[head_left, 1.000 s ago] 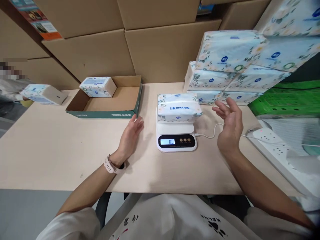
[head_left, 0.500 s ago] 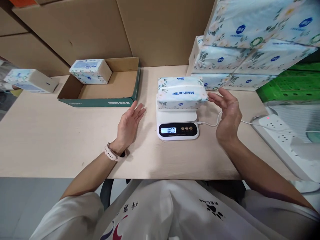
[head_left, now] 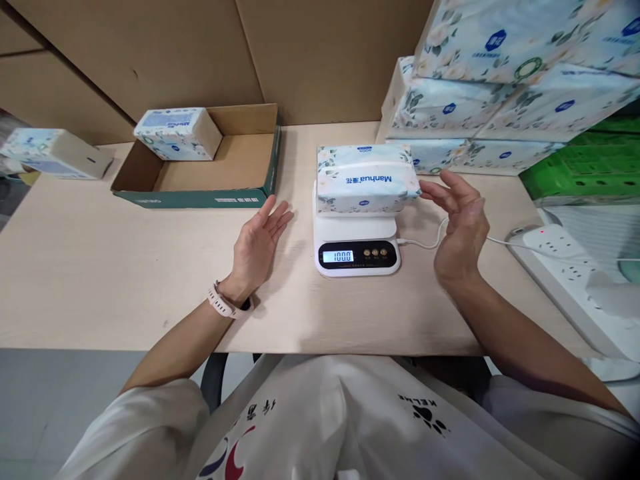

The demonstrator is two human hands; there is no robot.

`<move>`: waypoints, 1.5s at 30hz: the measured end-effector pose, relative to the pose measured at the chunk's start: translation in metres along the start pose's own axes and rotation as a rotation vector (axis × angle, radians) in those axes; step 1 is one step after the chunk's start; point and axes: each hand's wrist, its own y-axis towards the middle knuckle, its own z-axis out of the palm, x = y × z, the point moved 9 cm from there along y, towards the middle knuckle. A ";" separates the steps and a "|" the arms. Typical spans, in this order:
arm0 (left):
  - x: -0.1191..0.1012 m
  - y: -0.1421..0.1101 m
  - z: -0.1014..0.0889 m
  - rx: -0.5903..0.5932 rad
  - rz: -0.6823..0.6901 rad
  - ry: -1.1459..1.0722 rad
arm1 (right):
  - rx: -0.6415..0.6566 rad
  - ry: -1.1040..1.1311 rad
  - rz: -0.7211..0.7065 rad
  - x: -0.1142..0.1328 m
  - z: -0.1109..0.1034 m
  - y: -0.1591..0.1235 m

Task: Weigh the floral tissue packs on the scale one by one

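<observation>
A floral pack of tissues (head_left: 367,180) lies on the white digital scale (head_left: 357,230), whose lit display reads 100.0. My right hand (head_left: 460,230) is open beside the pack's right end, palm turned inward; whether a fingertip touches the wrapper I cannot tell. On the other side my left hand (head_left: 260,243), also open, rests by the table surface left of the scale. It holds nothing, and its fingers point toward the scale. Just beyond it stands a shallow green cardboard tray (head_left: 200,199) with one tissue pack (head_left: 177,135) in its left part.
More tissue packs (head_left: 450,107) are stacked at the back right, beside a green crate (head_left: 585,163). A power strip (head_left: 560,267) feeds the scale's white cable (head_left: 425,245). Another tissue pack (head_left: 55,153) lies at the far left. Large cardboard boxes (head_left: 325,60) line the back.
The scale's display went from 0.0 to 100.0. The view has tilted downward. My right hand's fingertips now appear nearer the pack; both hands stay open.
</observation>
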 end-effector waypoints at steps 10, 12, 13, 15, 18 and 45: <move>0.000 0.000 -0.001 -0.001 -0.007 -0.014 | 0.008 -0.047 0.009 -0.001 0.000 0.001; 0.001 0.000 -0.001 -0.002 -0.008 -0.019 | 0.006 -0.039 0.016 -0.002 0.000 0.001; 0.001 0.000 -0.001 -0.002 -0.008 -0.024 | 0.009 -0.033 0.019 -0.002 0.000 0.001; 0.002 0.000 -0.002 0.000 -0.010 -0.043 | 0.016 0.000 0.014 -0.003 0.000 0.001; 0.004 0.001 -0.003 0.005 -0.005 -0.072 | 0.027 0.084 -0.015 -0.004 0.000 0.000; 0.007 0.007 -0.004 0.096 0.060 -0.063 | 0.117 0.123 0.050 -0.012 0.008 -0.001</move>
